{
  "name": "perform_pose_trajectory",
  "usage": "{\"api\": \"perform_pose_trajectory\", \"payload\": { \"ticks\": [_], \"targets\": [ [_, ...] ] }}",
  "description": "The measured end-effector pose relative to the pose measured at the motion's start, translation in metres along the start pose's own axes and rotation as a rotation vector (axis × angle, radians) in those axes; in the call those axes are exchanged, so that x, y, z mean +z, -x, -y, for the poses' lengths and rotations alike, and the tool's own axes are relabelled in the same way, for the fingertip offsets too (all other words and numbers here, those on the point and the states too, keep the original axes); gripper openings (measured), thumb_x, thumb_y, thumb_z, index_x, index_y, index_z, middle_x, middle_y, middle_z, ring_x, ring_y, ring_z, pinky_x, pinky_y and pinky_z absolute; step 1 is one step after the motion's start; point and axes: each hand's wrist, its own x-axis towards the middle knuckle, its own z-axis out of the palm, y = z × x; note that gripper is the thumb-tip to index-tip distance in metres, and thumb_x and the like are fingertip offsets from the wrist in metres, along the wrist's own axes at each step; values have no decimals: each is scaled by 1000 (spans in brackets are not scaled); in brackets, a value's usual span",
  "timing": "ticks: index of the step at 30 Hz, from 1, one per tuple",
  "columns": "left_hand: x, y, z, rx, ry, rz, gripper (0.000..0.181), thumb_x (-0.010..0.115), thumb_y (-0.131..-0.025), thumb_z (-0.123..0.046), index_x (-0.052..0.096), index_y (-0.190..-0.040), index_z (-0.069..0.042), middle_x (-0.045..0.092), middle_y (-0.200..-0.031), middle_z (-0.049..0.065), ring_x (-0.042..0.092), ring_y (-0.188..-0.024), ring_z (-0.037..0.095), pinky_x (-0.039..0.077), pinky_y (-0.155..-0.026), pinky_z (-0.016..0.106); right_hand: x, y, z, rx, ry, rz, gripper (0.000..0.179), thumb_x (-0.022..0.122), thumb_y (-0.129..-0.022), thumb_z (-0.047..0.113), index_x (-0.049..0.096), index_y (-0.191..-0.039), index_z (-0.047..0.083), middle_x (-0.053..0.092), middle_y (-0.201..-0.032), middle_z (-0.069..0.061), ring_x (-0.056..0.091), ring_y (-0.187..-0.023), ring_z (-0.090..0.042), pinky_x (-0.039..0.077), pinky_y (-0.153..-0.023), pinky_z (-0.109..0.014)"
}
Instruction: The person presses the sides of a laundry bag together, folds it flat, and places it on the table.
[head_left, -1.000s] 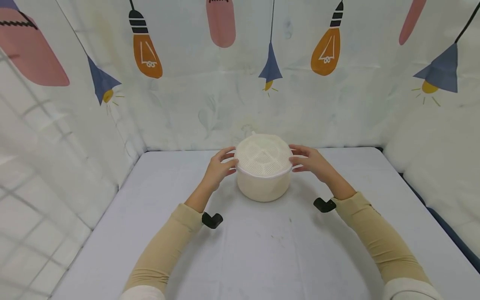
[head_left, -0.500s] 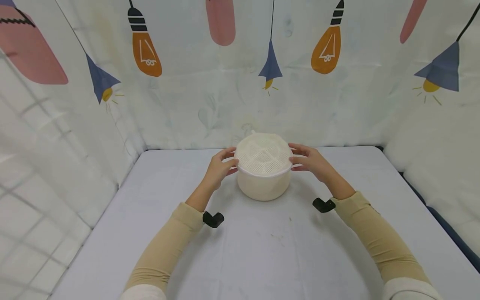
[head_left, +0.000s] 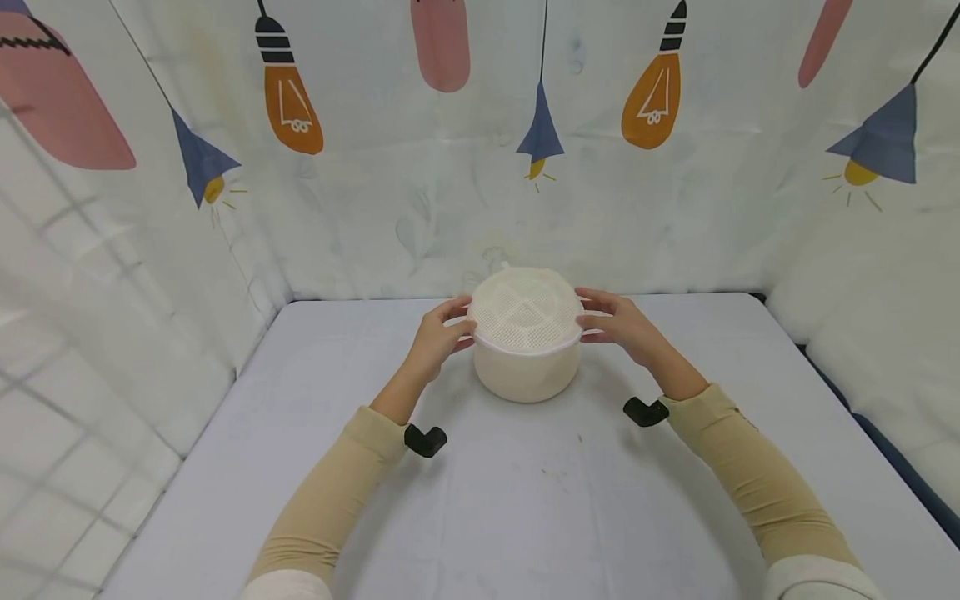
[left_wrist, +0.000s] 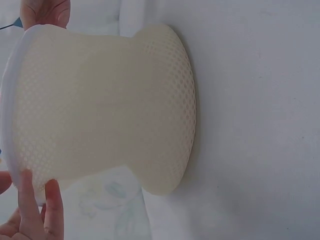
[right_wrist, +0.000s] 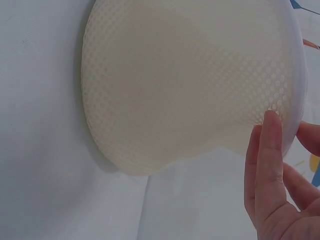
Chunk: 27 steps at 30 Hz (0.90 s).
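Note:
A cream mesh laundry bag (head_left: 528,371), round with a pale rim, stands upright near the far edge of the table. My left hand (head_left: 437,337) holds the rim on its left side, thumb and fingers around the edge. On the opposite side, my right hand (head_left: 624,327) pinches the rim likewise. In the left wrist view the bag's side wall (left_wrist: 110,100) curves inward at the middle, and its wider base touches the table. The right wrist view has my fingers (right_wrist: 270,165) pressed on the mesh just below the rim. What lies inside the bag cannot be told.
A white cloth covers the table (head_left: 525,508), with a few small stains in front of the bag. Behind it hangs a pale curtain (head_left: 360,225) printed with lamps and bulbs. More pale fabric encloses the left and right sides.

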Motion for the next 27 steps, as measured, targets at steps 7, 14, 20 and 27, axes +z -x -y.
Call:
{"api": "perform_pose_trajectory", "payload": {
  "ticks": [7,14,20,27],
  "targets": [
    [-2,0,3,-13,-6,1,49,61,-99,-3,54,-148,-6,52,-143,17,61,-118,29,56,-96,38,3,-1,-1,6,-6,-2,67,62,-101,3,31,-160,3,37,-157,-25,56,-122,-34,52,-101,-48],
    [-2,-1,5,-23,-17,-3,49,62,-99,-3,54,-147,-6,52,-143,16,60,-119,30,56,-95,37,4,-1,-2,11,-2,-4,67,63,-100,4,32,-160,3,38,-156,-25,58,-120,-31,54,-99,-44],
    [-2,0,6,-29,-24,-9,49,62,-99,-3,54,-147,-7,52,-143,16,61,-119,30,57,-94,36,5,1,-1,3,-15,6,67,62,-100,3,31,-160,2,37,-156,-26,59,-117,-27,50,-103,-49],
    [-3,0,8,-23,-26,-3,50,62,-99,-3,53,-148,-7,51,-144,16,60,-120,30,56,-94,35,5,0,-5,3,5,13,66,62,-101,3,31,-160,3,37,-156,-26,61,-113,-25,55,-98,-42]
  ]
}}
